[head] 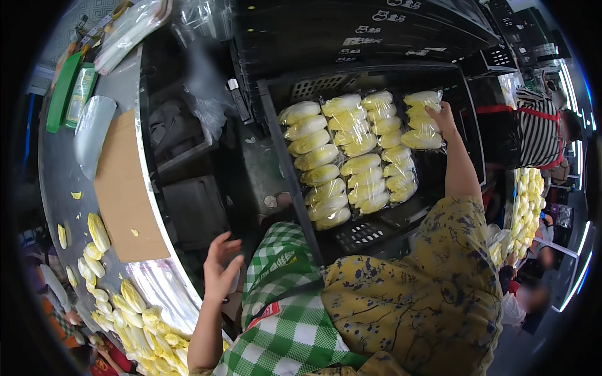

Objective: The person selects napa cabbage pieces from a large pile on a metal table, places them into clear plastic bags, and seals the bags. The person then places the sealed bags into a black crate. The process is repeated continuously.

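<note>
My right hand (443,121) grips the edge of a clear plastic bag of small napa cabbages (420,123), at the right end of a black plastic crate (282,162). Other bagged napa cabbages (358,126) lie in rows inside this crate, to the left of the held bag. Whether the held bag rests on the crate's floor, I cannot tell. My left hand (220,265) is empty, its fingers apart, between the worktable's edge and my green checked apron (287,310).
On the worktable (59,169) at left are a cardboard sheet (127,197), flat plastic bags (162,286) and loose napa cabbages (146,336). A black crate wall with white markings (367,33) stands behind the crate. A person in a striped top (540,134) is at far right.
</note>
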